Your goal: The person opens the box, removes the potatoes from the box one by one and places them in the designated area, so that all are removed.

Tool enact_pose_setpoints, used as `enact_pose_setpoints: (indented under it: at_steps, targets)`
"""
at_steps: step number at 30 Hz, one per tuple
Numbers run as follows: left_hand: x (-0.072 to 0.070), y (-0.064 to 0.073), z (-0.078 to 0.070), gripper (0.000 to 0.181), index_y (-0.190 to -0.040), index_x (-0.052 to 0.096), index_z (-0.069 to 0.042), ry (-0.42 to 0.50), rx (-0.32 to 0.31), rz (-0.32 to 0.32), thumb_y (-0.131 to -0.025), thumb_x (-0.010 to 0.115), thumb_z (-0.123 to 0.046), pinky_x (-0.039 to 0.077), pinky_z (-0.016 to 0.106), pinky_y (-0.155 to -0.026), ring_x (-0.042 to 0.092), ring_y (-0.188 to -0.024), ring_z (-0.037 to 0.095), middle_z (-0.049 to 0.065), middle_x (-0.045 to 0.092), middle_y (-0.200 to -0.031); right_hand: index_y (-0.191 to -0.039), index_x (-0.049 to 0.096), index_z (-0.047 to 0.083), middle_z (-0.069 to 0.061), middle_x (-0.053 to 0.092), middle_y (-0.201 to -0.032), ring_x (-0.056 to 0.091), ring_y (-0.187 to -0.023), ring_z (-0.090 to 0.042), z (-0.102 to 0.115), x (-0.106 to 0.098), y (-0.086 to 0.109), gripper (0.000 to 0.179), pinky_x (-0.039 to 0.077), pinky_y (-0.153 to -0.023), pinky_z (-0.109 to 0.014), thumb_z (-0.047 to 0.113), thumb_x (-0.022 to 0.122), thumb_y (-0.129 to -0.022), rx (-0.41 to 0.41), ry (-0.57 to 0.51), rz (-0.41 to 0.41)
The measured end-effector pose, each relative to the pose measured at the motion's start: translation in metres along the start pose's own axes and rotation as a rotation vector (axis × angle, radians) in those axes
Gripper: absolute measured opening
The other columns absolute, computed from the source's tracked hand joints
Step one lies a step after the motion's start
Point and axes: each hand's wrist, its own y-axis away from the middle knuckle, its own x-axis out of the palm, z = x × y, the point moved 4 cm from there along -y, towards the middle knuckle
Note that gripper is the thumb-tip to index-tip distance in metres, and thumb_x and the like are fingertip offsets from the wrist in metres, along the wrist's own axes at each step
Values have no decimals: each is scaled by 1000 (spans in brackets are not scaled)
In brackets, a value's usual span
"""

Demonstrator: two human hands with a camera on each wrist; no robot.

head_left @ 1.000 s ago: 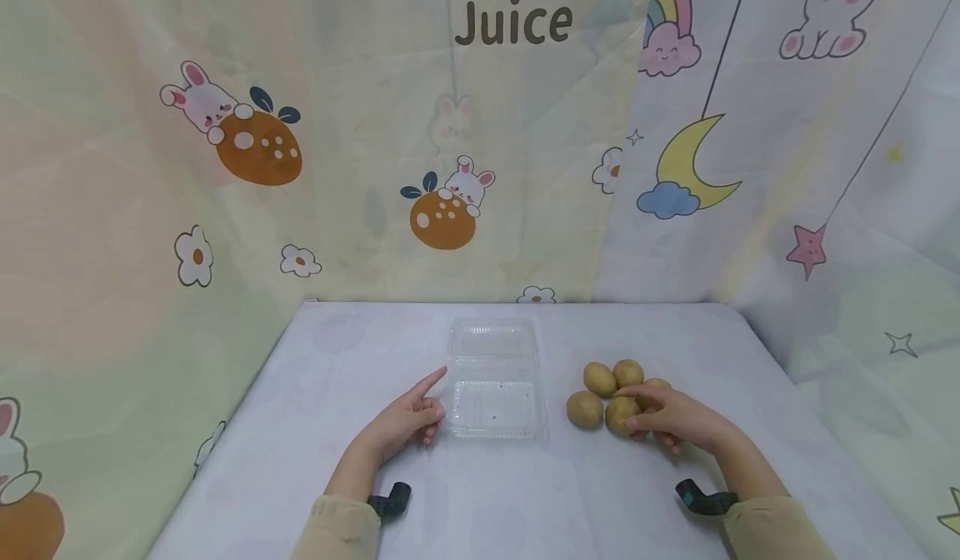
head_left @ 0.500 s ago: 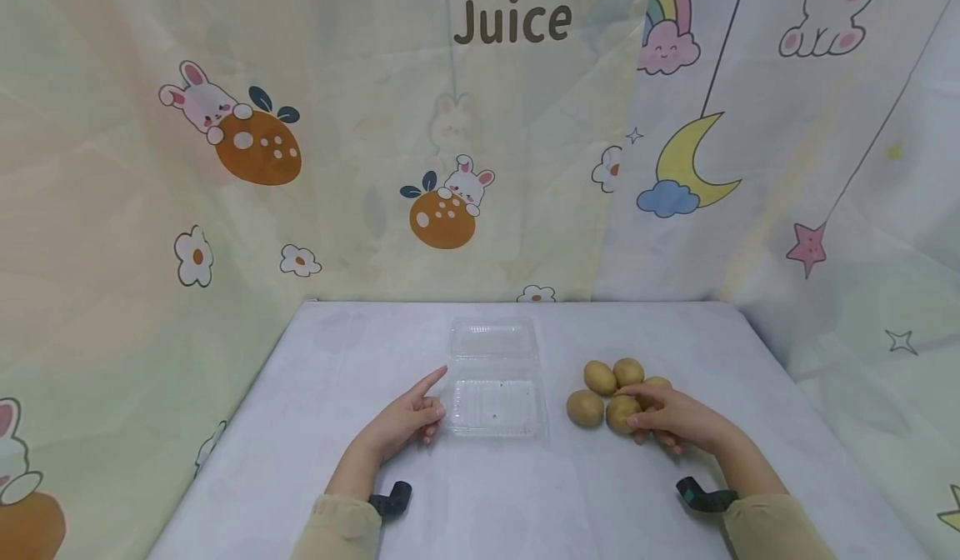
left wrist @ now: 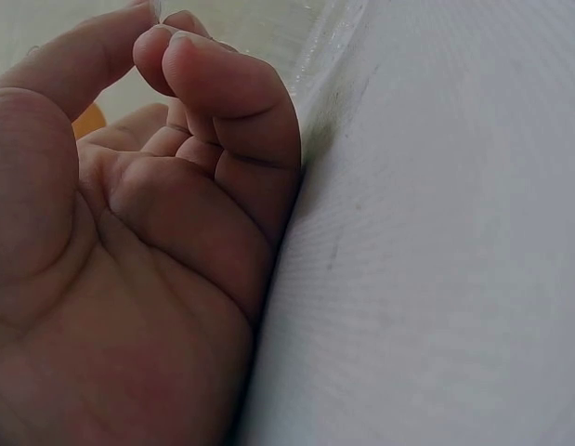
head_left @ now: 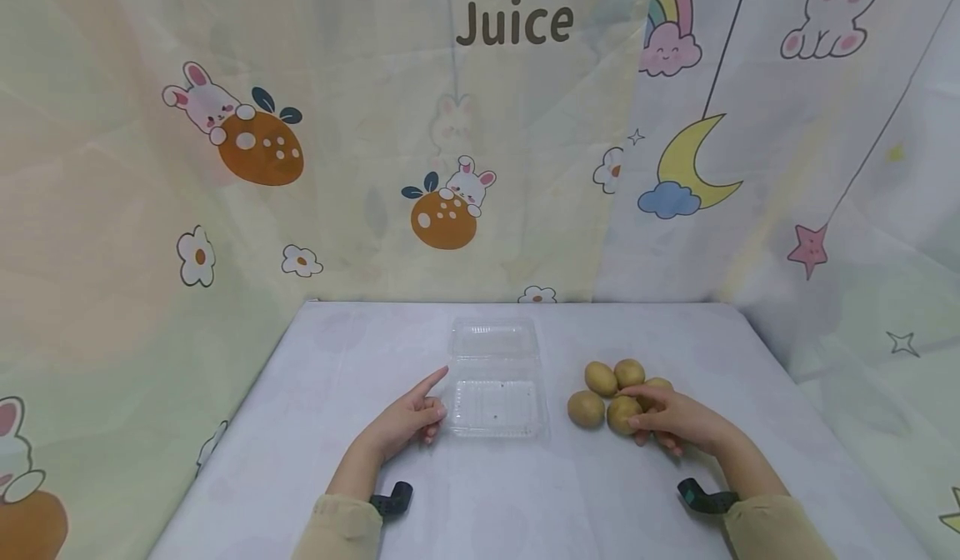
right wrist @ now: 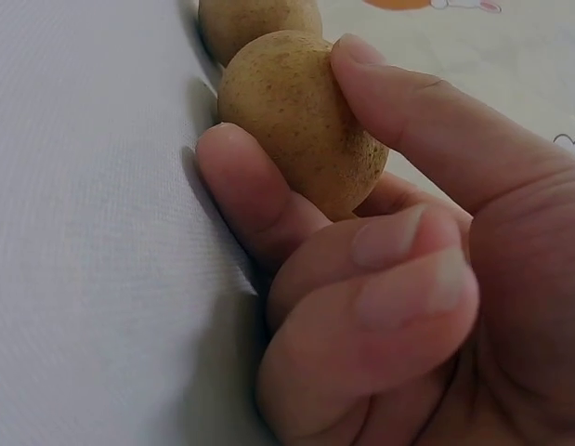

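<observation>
A clear plastic clamshell box (head_left: 495, 439) lies on the table with its lid (head_left: 493, 339) folded back, and small dark specks show in its base. At its left edge my left hand (head_left: 408, 418) points the index finger forward, while thumb and curled fingers (left wrist: 231, 88) pinch the thin rim. Right of the box, my right hand (head_left: 678, 418) grips a potato (right wrist: 292, 116) between thumb and fingers, low against the table. Around it lie other potatoes: one to its left (head_left: 586, 409), two behind (head_left: 600, 378) and one partly hidden by the hand (head_left: 659, 384).
A white cloth covers the table (head_left: 525, 502). A printed fabric backdrop (head_left: 360, 127) hangs behind it and on both sides. Each wrist wears a black camera mount, such as the left mount (head_left: 392, 500) and the right mount (head_left: 705, 497).
</observation>
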Motion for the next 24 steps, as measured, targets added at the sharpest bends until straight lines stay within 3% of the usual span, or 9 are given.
enact_pose_setpoints:
  at_steps: [9,12,18,21,24]
  targets:
    - [0,0,1,75,-158,19,-31,-11,-14,-14,-98,60,-17,49,28,-62,50,-64,14,0,53,-80,-153,33,12,-18,71,-88,45,-48,-8,4,-6,7,64,44,-44,-23,31,60,-98,18,32,7]
    - [-1,-1,2,69,-157,21,-35,-12,-15,-21,-100,57,-21,50,28,-64,51,-66,14,1,55,-84,-154,32,15,-17,71,-89,46,-49,-9,7,-12,12,65,44,-45,-24,34,60,-98,37,53,-32]
    - [-3,-2,4,61,-156,23,-38,16,-20,-47,-103,51,-28,51,30,-64,52,-67,15,4,57,-89,-152,35,14,-20,66,-92,51,-52,-12,18,-19,15,59,48,-46,-34,33,57,-100,1,103,-124]
    - [-6,-4,3,58,-155,26,-37,31,-52,-118,-103,50,-30,52,31,-63,53,-67,17,6,57,-90,-150,38,16,-19,63,-96,50,-53,-13,24,-22,15,54,47,-47,-35,33,55,-101,-12,126,-188]
    - [-11,-6,-3,55,-154,32,-33,-56,-60,-267,-102,51,-35,53,32,-64,57,-70,19,8,59,-96,-148,41,18,-18,61,-100,50,-55,-16,31,-27,15,51,46,-49,-36,32,55,-101,-22,163,-269]
